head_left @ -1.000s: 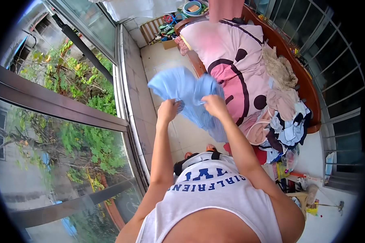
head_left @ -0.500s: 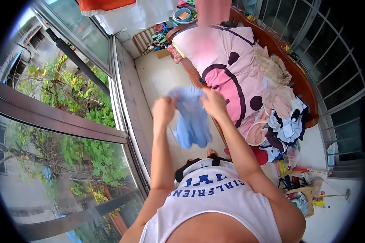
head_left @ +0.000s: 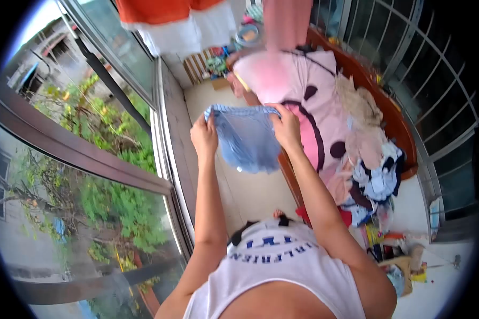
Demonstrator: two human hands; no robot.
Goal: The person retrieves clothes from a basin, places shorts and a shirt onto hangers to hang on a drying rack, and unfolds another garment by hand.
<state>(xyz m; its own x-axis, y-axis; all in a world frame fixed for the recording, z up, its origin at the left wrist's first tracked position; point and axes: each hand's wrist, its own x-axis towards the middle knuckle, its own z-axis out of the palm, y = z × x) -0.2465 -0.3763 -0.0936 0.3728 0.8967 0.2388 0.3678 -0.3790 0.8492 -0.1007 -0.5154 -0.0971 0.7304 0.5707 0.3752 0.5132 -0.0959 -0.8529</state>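
Observation:
A light blue garment (head_left: 247, 141) hangs between my hands over the tiled floor, its gathered upper edge stretched fairly straight. My left hand (head_left: 204, 135) is closed on the left end of that edge. At the right end, my right hand (head_left: 285, 126) pinches the same edge, thumb and fingers together. The lower part of the cloth hangs loose and looks thin. To the right of the garment lies a pink bedspread (head_left: 319, 80) with dark curved lines, on a wooden bed frame (head_left: 399, 114).
Crumpled clothes (head_left: 378, 173) are heaped at the bed's near end. Red and white cloths (head_left: 178, 24) and a pink cloth (head_left: 287, 24) hang at the top. An open window (head_left: 162, 133) runs along the left. A bag (head_left: 404, 274) stands at lower right.
The garment's upper edge has been pulled wider and raised slightly, and my hands have moved apart. The hanging red and white cloths have come further into view.

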